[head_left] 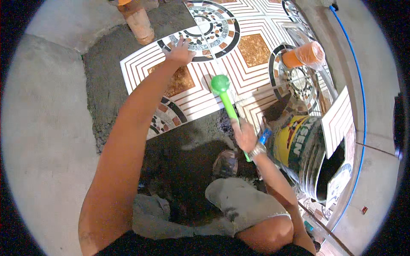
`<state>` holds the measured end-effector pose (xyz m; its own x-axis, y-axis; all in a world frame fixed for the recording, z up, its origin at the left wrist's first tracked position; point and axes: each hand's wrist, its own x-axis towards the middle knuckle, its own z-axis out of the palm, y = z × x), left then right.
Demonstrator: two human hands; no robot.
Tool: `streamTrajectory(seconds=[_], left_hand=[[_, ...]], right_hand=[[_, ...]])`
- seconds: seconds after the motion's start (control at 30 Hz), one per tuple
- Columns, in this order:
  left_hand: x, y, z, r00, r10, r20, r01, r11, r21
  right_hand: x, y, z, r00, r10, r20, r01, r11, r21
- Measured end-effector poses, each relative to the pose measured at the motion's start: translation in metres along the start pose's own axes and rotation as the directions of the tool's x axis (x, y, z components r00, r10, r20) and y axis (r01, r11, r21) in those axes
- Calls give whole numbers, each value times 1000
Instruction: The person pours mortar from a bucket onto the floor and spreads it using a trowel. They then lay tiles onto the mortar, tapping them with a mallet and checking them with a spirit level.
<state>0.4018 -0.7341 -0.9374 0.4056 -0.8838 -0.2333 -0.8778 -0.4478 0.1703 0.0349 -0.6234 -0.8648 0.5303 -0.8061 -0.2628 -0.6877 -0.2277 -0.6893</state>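
Note:
My left hand rests with fingers apart on a patterned square floor tile, which lies among other tiles with striped and mosaic-ring designs. My right hand grips the handle of a green rubber mallet; its head is over the tile surface, right of my left hand. Dark grey wet mortar shows around the tiles and below them, by my knees.
Two orange pipes stand up from the floor, the right one plastic-wrapped. A bucket lies on its side at my right, with a loose tile beside it. A blue hose runs along the right; concrete wall at left.

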Motion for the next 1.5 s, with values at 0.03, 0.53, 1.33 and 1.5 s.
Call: streamTrajectory(seconds=[0.03, 0.53, 1.33, 1.5], left_hand=[[12, 2, -3, 1000, -25, 16, 25, 999, -23], [-6, -48, -10, 997, -83, 3, 83, 992, -95], [-196, -204, 55, 925, -346, 158, 379, 877, -295], [-216, -202, 70, 866, -472, 164, 465, 642, -609]], right_hand=[[-6, 3, -2, 1000, 10, 13, -10, 1000, -22], [-15, 11, -12, 991, 136, 9, -135, 988, -72], [146, 31, 32, 973, -202, -114, 127, 876, -465], [157, 27, 25, 989, -94, -112, 41, 912, -408]])
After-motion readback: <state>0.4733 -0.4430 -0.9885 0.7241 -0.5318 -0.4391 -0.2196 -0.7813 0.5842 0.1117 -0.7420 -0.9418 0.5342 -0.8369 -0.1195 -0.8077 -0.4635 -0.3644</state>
